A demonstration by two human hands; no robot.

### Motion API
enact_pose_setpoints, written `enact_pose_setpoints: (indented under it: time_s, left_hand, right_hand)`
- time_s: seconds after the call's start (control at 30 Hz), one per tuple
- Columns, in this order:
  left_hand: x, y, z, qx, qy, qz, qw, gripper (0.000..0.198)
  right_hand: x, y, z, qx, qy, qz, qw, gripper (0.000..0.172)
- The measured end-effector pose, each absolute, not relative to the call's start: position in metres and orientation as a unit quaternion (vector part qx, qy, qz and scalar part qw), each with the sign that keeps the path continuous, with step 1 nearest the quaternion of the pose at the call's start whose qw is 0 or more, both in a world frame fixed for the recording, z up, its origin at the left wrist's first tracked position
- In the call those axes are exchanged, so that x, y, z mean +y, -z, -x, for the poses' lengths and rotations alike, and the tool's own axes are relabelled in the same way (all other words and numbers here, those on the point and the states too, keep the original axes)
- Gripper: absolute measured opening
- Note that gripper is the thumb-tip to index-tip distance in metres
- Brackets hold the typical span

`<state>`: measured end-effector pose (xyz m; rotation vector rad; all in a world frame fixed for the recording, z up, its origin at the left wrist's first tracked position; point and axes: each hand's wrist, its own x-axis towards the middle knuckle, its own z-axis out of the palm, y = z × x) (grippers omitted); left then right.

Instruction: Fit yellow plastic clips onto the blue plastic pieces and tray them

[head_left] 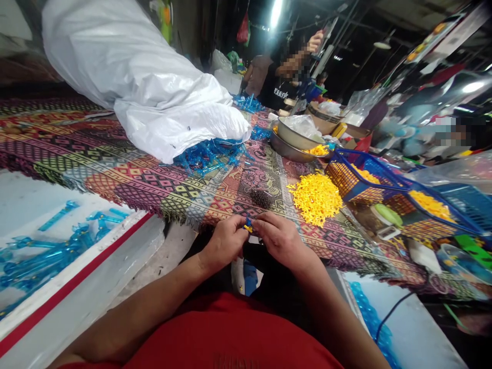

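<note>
Woven tablecloth [154, 174] beyond, left hand [225, 243] and right hand [282, 240] pinch a blue-and-yellow piece [248, 225] together; shirt lettering [284, 96] unreadable.

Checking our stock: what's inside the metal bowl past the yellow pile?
A clear plastic bag lies in the metal bowl, with yellow pieces showing at its edge; anything beneath the bag is covered.

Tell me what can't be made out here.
Small blue-and-yellow piece between left hand and right hand: head view, fingers hide most of it.
Dark heap on cloth: head view, too small and dim to identify.
Inside of metal bowl: head view, plastic bag partly covers it.
</note>
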<state>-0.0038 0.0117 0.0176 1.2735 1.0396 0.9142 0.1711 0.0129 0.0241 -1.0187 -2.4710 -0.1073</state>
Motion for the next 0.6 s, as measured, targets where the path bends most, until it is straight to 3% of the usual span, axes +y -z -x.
enact_pose_setpoints:
  time_s: [0.17, 0.6]
  left_hand:
    - [0.014, -0.014, 0.004, 0.45, -0.35, -0.561, 0.6, 0.017]
    - [0.015, -0.013, -0.001, 0.461, -0.391, -0.55, 0.576, 0.01]
  right_hand:
    - [0.015, -0.014, -0.172, -0.892, 0.051, 0.375, 0.247, 0.022]
    - [0.008, -0.012, -0.156, -0.842, 0.007, 0.407, 0.355, 0.024]
